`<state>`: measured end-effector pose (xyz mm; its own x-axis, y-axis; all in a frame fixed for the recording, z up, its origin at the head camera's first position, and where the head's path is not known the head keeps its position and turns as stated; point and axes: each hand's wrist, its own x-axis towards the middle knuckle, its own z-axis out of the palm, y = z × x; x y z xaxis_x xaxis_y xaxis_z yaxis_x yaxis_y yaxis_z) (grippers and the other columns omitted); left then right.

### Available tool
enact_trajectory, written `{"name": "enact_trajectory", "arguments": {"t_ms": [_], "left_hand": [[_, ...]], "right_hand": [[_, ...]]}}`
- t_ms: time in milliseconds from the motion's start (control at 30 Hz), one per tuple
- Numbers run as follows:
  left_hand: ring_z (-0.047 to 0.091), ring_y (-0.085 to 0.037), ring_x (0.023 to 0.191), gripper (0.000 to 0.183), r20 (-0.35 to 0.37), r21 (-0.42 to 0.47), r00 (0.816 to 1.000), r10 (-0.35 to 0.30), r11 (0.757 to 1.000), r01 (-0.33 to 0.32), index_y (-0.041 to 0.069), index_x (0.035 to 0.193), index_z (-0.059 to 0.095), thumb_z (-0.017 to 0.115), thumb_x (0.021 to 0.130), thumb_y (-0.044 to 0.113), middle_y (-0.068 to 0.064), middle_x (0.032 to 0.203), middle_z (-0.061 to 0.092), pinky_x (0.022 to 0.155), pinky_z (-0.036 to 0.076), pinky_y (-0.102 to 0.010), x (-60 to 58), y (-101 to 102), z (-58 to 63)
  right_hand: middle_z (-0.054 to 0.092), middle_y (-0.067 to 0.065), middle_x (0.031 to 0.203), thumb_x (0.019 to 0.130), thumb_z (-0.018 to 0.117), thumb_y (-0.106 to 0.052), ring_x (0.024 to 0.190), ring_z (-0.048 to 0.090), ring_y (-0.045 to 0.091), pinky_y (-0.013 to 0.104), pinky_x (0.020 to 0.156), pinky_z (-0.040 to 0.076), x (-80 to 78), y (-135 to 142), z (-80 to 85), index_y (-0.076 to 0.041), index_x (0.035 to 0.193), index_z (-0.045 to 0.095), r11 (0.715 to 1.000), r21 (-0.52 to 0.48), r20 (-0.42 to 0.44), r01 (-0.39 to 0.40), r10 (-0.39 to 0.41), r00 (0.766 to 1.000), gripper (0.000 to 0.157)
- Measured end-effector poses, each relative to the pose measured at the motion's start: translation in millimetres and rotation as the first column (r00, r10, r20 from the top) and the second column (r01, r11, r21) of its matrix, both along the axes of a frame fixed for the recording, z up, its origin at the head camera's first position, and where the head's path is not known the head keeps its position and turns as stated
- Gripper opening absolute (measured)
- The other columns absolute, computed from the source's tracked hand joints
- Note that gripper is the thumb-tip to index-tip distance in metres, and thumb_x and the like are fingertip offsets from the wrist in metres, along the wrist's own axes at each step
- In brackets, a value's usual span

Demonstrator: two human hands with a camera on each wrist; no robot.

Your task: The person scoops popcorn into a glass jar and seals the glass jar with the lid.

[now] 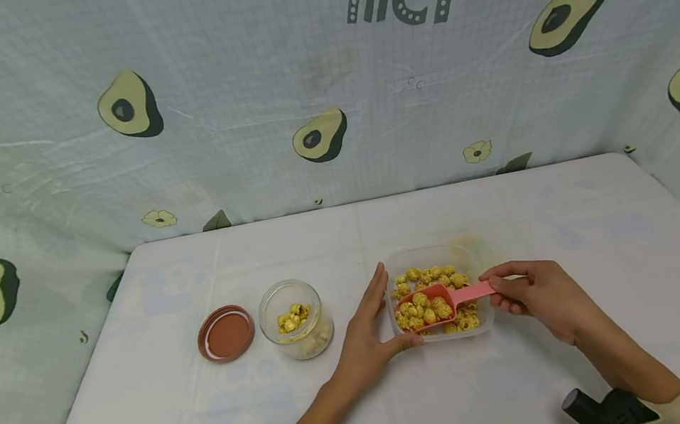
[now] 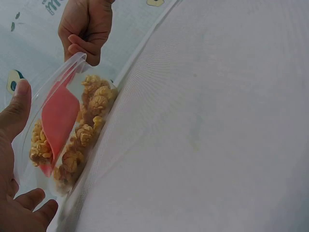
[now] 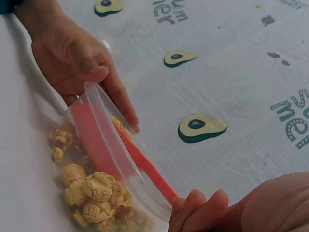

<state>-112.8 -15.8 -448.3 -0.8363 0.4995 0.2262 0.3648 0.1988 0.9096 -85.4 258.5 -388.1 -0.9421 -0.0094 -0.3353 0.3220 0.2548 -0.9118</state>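
Observation:
A clear plastic container (image 1: 488, 318) holds yellow popcorn (image 1: 467, 318). Along its left side my left hand (image 1: 366, 341) is spread, fingers extended by the wall and thumb at the front rim. At the right, my right hand (image 1: 534, 294) pinches the handle of a pink scoop (image 1: 472, 292). The scoop's bowl is loaded with popcorn and sits within the container's outline. In the left wrist view the scoop (image 2: 59, 118) shows tilted inside the clear wall, with more popcorn (image 2: 99, 101) underneath. The right wrist view shows the left hand (image 3: 79, 60) at the container's far end.
Left of the container stands a clear round jar (image 1: 314, 337) with some popcorn in it. A brown round lid (image 1: 229, 334) lies beside the jar. All rest on a white-covered table (image 1: 147, 409), with an avocado-printed sheet (image 1: 228, 148) behind and at the sides.

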Motion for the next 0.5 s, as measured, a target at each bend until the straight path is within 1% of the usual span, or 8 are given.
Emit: {"name": "enact_trajectory", "arguments": {"t_ms": [67, 133, 300, 500], "left_hand": [[0.013, -0.008, 0.143, 0.103, -0.006, 0.001, 1.0, -0.001, 1.0, 0.001, 0.013, 0.154, 0.017, 0.082, 0.075, 0.016, -0.002, 0.16, 0.012, 0.11, 0.03, -0.031, 0.0, -0.3, 0.1], [0.012, -0.008, 0.143, 0.103, -0.009, 0.003, 1.0, -0.004, 1.0, 0.004, 0.014, 0.154, 0.017, 0.082, 0.075, 0.016, -0.002, 0.16, 0.011, 0.11, 0.03, -0.031, -0.3, -0.3, 0.0], [0.013, -0.007, 0.143, 0.104, -0.006, 0.0, 1.0, -0.003, 1.0, 0.003, 0.022, 0.154, 0.016, 0.082, 0.074, 0.016, 0.0, 0.16, 0.011, 0.111, 0.029, -0.029, -0.4, -0.6, -0.4], [0.013, -0.006, 0.143, 0.104, 0.003, 0.006, 1.0, -0.002, 1.0, 0.002, 0.023, 0.154, 0.017, 0.082, 0.074, 0.015, 0.004, 0.16, 0.011, 0.111, 0.029, -0.029, -0.5, -0.6, -0.3]], "right_hand": [[0.066, 0.016, 0.084, 0.099, 0.053, -0.016, 0.065, 0.057, 0.016, 0.026, 0.062, 0.056, -0.2, 0.4, 0.5, 0.011, 0.127, 0.052, 1.0, -0.009, 0.013, 0.003, -0.003, 1.0, 0.038], [0.066, 0.016, 0.085, 0.1, 0.053, -0.016, 0.066, 0.057, 0.015, 0.025, 0.063, 0.055, -0.5, 1.4, 0.8, 0.011, 0.128, 0.051, 1.0, -0.026, 0.027, 0.002, -0.002, 1.0, 0.039], [0.065, 0.016, 0.088, 0.101, 0.05, -0.015, 0.067, 0.056, 0.012, 0.024, 0.063, 0.055, -1.2, 5.3, -0.2, 0.011, 0.13, 0.048, 0.997, -0.072, 0.047, -0.004, 0.008, 0.999, 0.039], [0.066, 0.015, 0.088, 0.101, 0.049, -0.014, 0.066, 0.056, 0.01, 0.023, 0.063, 0.054, -2.0, 8.4, -1.2, 0.012, 0.131, 0.046, 0.995, -0.101, 0.051, 0.004, 0.001, 0.999, 0.04]]}}
